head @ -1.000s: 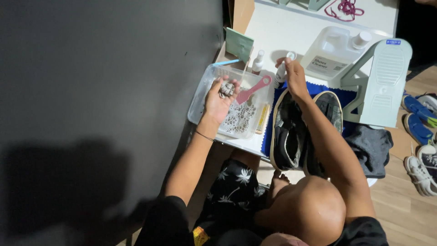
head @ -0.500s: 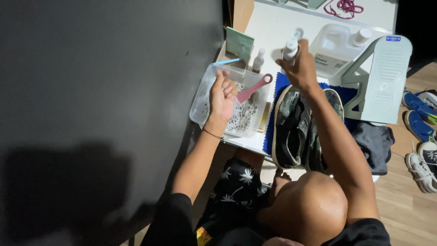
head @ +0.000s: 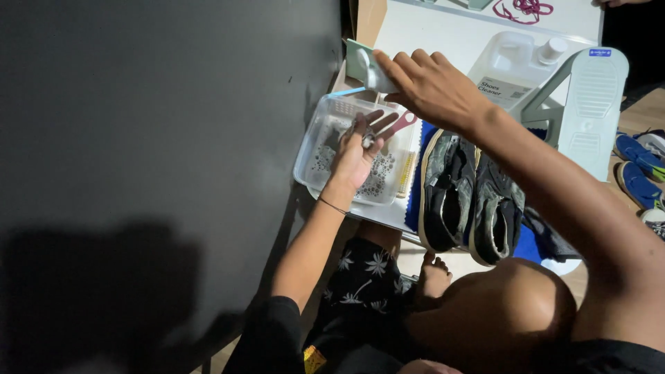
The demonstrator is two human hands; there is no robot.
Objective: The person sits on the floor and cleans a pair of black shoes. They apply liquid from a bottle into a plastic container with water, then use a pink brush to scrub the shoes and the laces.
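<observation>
My left hand [head: 355, 151] is over a clear plastic tray [head: 313, 149] with soapy water in it. It holds a small grey item [head: 365, 137] in the palm, fingers partly spread. My right hand [head: 433, 86] is just above it, gripping a small white bottle [head: 370, 69] tipped with its nozzle toward the left hand. A pair of dark worn shoes [head: 465, 195] lies on a blue cloth [head: 415, 187] to the right of the tray.
A pink-handled brush [head: 400, 125] and a blue-handled one [head: 348, 91] rest on the tray. Behind stand a big white jug [head: 516, 66], a pale green shoe stand [head: 590, 104], a green box [head: 355, 59] and pink laces [head: 526, 8]. Sneakers [head: 641, 163] lie on the floor. A dark wall [head: 152, 138] fills the left.
My right hand picked up the small white bottle from the table's back, carried it left over the tray and tipped it. The left hand stayed over the tray, palm turning up.
</observation>
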